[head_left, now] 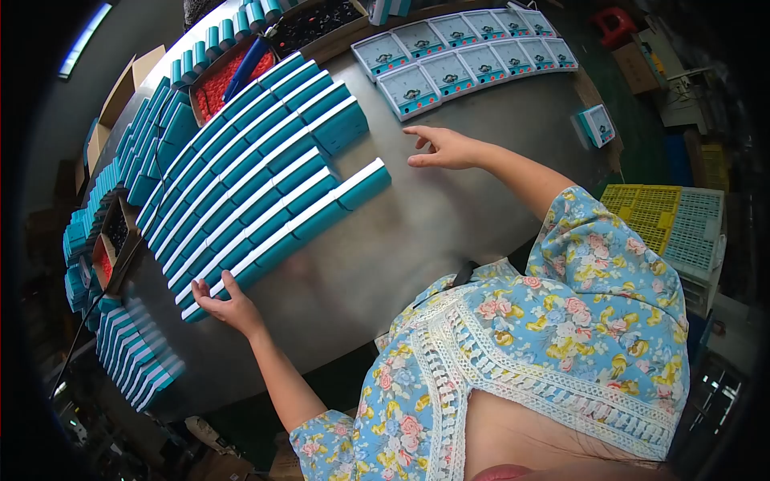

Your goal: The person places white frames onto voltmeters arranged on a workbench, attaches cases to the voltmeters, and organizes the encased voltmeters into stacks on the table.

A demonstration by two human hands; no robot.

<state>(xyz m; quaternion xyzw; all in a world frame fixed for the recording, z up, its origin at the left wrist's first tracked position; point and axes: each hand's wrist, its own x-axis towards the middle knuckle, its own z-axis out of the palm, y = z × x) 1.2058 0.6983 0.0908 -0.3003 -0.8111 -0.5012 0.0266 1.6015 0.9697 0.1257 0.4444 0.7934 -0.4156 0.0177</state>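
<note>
Long rows of teal and white box-shaped pieces (277,196) stand side by side on the grey metal table (377,232). At the near end of the front row is my left hand (224,305), fingers apart, its fingertips at the row's lower left end. My right hand (439,149) hovers over the table to the right of the rows, fingers apart and slightly bent, with nothing in it. Beyond it lie two rows of flat white and teal units (449,72) with coiled dark parts inside.
A box of red parts (212,90) with a blue tool (247,68) and a box of dark parts (317,28) sit at the back. One unit (597,126) lies at the right edge. Yellow and green crates (642,212) stand right. More teal pieces (132,361) are at lower left.
</note>
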